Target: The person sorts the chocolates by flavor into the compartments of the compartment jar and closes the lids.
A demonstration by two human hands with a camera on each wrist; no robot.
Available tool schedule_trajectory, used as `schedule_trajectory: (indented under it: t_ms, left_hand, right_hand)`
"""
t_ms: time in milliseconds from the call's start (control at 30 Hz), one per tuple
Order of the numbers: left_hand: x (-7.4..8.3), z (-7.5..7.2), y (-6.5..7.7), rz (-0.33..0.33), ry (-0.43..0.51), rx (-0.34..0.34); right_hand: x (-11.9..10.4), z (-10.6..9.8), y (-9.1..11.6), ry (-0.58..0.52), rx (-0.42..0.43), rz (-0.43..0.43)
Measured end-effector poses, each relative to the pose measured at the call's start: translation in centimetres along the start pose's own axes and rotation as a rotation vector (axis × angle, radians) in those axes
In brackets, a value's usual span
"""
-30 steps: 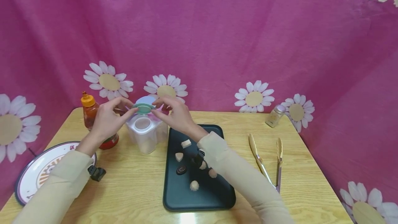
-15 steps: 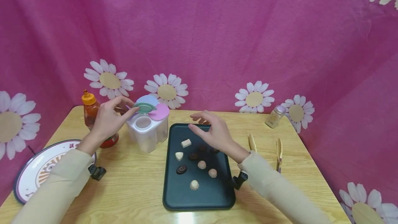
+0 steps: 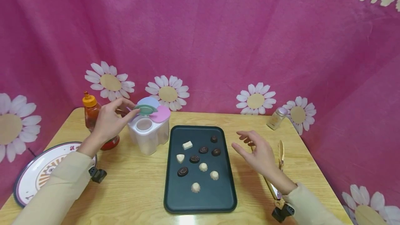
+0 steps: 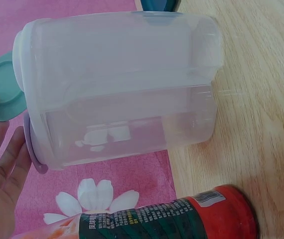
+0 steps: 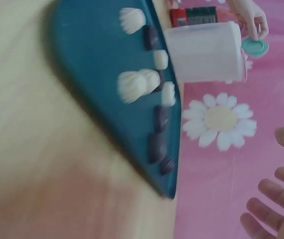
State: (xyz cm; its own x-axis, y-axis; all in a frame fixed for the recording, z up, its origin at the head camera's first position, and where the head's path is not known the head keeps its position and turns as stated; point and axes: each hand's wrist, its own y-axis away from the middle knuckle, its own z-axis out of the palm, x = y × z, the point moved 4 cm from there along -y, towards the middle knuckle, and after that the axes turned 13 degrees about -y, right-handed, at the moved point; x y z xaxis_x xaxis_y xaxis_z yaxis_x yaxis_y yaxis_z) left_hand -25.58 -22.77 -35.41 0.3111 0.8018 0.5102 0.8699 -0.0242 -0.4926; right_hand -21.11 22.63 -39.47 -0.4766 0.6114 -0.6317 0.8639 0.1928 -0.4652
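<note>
My left hand [image 3: 110,119] pinches the raised green lid [image 3: 145,109] of a translucent container [image 3: 148,141] with several compartments; thumb on the lid's face, fingers spread behind it in the left wrist view. The round opening below that lid is uncovered, while the blue lid [image 3: 148,102] and pink lid [image 3: 161,114] lie flat. My right hand [image 3: 257,152] is in the air right of the black tray [image 3: 200,202], fingers loosely bent and holding nothing. It overlaps the gold-tipped tongs [image 3: 281,150] in the head view. Dark chocolates [image 3: 203,149] and white chocolates [image 3: 195,187] lie scattered on the tray.
A sauce bottle [image 3: 91,112] with a yellow cap stands left of the container, behind my left wrist. A patterned plate [image 3: 29,169] lies at the left table edge. The shaker [image 3: 276,118] stands at the back right, near the pink cloth [image 3: 200,37].
My right hand has let go of the green lid and moved right and toward me, across the tray to the tongs' side. My left hand stays on the lid.
</note>
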Motion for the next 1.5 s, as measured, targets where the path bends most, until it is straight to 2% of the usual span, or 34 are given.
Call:
schedule_trajectory:
  t_ms: [200, 333, 500, 767, 967, 1267, 1367, 1500]
  left_hand:
    - [0.2, 0.5, -0.2, 0.017, 0.02, 0.002]
    - [0.2, 0.6, -0.2, 0.017, 0.019, 0.0]
    - [0.1, 0.6, -0.1, 0.008, 0.009, -0.006]
    - [0.1, 0.6, -0.1, 0.018, 0.003, -0.01]
    - [0.2, 0.6, -0.1, 0.033, -0.011, -0.003]
    - [0.1, 0.5, 0.0, 0.049, -0.025, 0.019]
    - [0.1, 0.3, -0.1, 0.054, -0.024, 0.027]
    - [0.0, 0.3, -0.1, 0.055, -0.023, 0.027]
  right_hand:
    - [2.0, -2.2, 3.9, 0.164, 0.026, 0.078]
    - [3.1, -3.3, 6.1, 0.277, 0.003, 0.157]
    - [4.6, -4.4, 8.1, 0.382, -0.023, 0.219]
    - [7.1, -5.5, 10.6, 0.516, -0.003, 0.298]
    - [8.3, -5.6, 11.4, 0.57, 0.007, 0.338]
    - [9.4, -5.2, 11.1, 0.592, -0.109, 0.493]
    - [9.6, -4.9, 10.9, 0.592, -0.092, 0.489]
    - [9.8, -4.6, 10.7, 0.603, -0.045, 0.443]
